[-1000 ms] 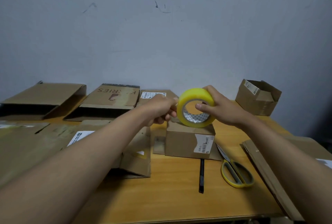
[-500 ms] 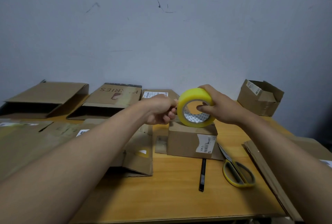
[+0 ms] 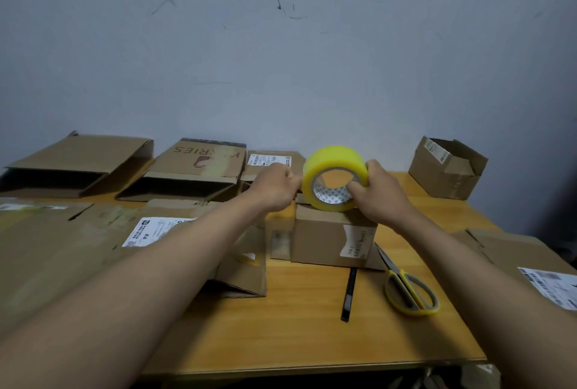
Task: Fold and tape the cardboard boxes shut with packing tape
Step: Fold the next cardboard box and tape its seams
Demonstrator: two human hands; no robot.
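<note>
Both hands up over a small closed cardboard box [image 3: 331,240] near the middle of the wooden table [image 3: 299,332]. Right hand [image 3: 382,193] grips the yellow packing tape roll [image 3: 334,177], fingers wrapped over the outer band, thumb hooked into the core; the roll stands on edge, its low rim on or just above the box top, contact not clear. Left hand [image 3: 274,187] is curled into a loose fist at the roll's left edge, fingertips pinched together right by the tape; whether it holds a free tape end cannot be told, too blurred. The box carries a white shipping label [image 3: 357,240] on its front right corner. Just in front of the box lies a black pen-like stick [image 3: 349,295], and to its right yellow-handled scissors [image 3: 407,290], blades pointing toward the box. Flattened cardboard [image 3: 62,251] with a white label covers the table's left side, under the left forearm. Two collapsed cartons lie along the back by the wall, one plain [image 3: 78,163] and one with red lettering [image 3: 199,167]. An open small carton [image 3: 446,168] sits at the back right corner. More flat cardboard [image 3: 515,251] on the right edge.
</note>
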